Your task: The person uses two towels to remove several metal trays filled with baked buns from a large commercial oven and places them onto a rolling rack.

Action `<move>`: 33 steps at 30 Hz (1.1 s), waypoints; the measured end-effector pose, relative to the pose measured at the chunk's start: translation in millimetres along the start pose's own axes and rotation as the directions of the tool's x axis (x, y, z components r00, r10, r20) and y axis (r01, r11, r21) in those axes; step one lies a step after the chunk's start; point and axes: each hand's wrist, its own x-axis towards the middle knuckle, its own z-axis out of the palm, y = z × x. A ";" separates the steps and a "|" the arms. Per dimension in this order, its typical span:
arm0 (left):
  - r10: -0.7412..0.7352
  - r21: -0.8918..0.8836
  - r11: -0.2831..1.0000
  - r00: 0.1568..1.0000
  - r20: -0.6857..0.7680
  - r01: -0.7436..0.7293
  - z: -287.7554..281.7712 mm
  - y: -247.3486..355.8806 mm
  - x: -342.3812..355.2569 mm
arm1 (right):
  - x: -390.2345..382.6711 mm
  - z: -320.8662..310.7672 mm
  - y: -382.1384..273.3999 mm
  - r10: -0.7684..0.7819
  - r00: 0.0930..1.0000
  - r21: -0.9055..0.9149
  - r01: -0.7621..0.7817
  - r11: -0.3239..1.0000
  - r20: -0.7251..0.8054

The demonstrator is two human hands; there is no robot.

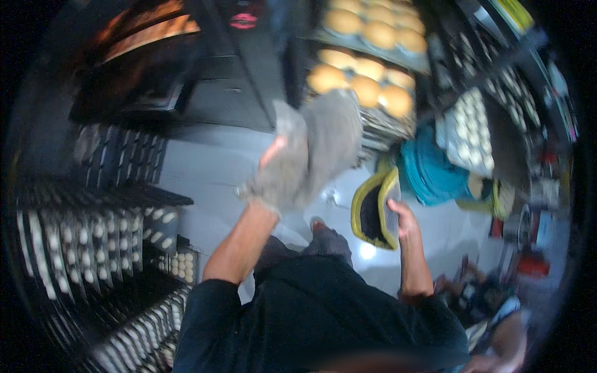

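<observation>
A worn grey oven mitt (329,140), smeared by motion, covers my left hand (272,151) in front of me. A bit of skin shows at the mitt's side, but the fingers inside are hidden. My right hand (405,221) grips a second oven mitt (373,214) at its side, thumb over the grey cloth. Yellow trim edges this mitt's dark, gaping opening, which faces left. Beyond my left hand, trays of round golden buns (367,90) sit on a stack, apart from both mitts as far as the blur shows.
A glowing oven (149,28) stands at the far left. Racks of trays with pale dough pieces (87,248) line the left side. A teal tub (432,165) and a tray of pale dough balls (472,133) stand right. Another person (491,304) is at lower right.
</observation>
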 end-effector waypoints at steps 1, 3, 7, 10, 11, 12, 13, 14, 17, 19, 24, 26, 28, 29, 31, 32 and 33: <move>0.019 -0.049 0.999 0.994 0.111 -0.014 -14.1 16.0 -25.6 | 10.4 31.0 5.3 0.012 0.998 -0.048 -0.009 0.999 0.054; 0.102 -0.058 0.994 0.950 0.296 -0.089 -27.3 56.0 -71.8 | 36.4 80.2 18.5 -0.007 0.984 -0.148 0.034 0.988 0.176; 0.354 0.074 0.907 0.847 0.396 -0.414 -19.2 142.6 -144.3 | 73.8 222.3 23.4 -0.157 0.948 -0.278 0.235 0.931 0.277; 0.403 0.007 0.911 0.892 0.203 -0.413 -11.5 214.1 -186.8 | 108.8 341.1 37.8 -0.540 0.780 -0.410 0.625 0.664 0.315; 0.412 -0.025 0.911 0.900 0.142 -0.413 -11.5 237.0 -199.0 | 117.6 377.8 36.3 -0.573 0.728 -0.489 0.681 0.545 0.376; 0.414 -0.051 0.910 0.908 0.073 -0.411 -9.4 258.7 -210.3 | 121.0 415.3 34.0 -0.594 0.676 -0.548 0.723 0.421 0.436; 0.333 -0.451 0.859 0.933 0.136 -0.241 -7.5 281.7 -219.1 | 126.6 449.3 33.9 -0.609 0.619 -0.590 0.755 0.287 0.496; 0.266 -0.760 0.650 0.934 0.237 0.008 -10.6 306.4 -224.2 | 136.0 476.0 38.0 -0.656 0.593 -0.613 0.752 0.243 0.468; 0.225 -0.859 -0.195 0.874 0.431 0.474 -5.2 375.9 -220.4 | 159.5 549.7 36.0 -0.658 0.468 -0.546 0.832 0.101 0.590; 0.244 -0.554 -0.646 0.831 0.501 0.524 14.7 418.1 -210.6 | 183.2 580.2 39.5 -0.658 0.453 -0.565 0.824 0.050 0.602; 0.391 0.189 -0.919 0.754 0.528 0.344 -7.0 547.6 -177.4 | 253.3 667.6 59.5 -0.377 0.540 -0.648 0.710 -0.277 0.753; 0.428 0.368 -0.892 0.751 0.502 0.262 -28.2 608.5 -159.3 | 275.7 689.5 70.4 -0.239 0.574 -0.611 0.637 -0.470 0.783; 0.462 0.309 -0.881 0.795 0.393 0.358 -15.3 656.9 -149.0 | 285.8 700.9 81.0 -0.169 0.480 -0.483 0.666 -0.568 0.861; 0.466 0.160 -0.885 0.830 0.307 0.438 7.9 680.0 -132.8 | 291.0 706.3 80.9 -0.159 0.542 -0.525 0.634 -0.568 0.826; 0.504 -0.064 -0.850 0.843 0.188 0.523 42.0 725.9 -108.3 | 292.1 718.9 76.3 -0.124 0.682 -0.595 0.518 -0.615 0.721; 0.531 -0.117 -0.826 0.830 0.169 0.552 36.1 756.0 -97.8 | 295.1 724.8 75.7 -0.119 0.709 -0.611 0.496 -0.617 0.695; 0.567 -0.174 -0.791 0.810 0.150 0.586 32.0 787.0 -92.8 | 299.0 730.7 76.7 -0.109 0.728 -0.620 0.484 -0.617 0.677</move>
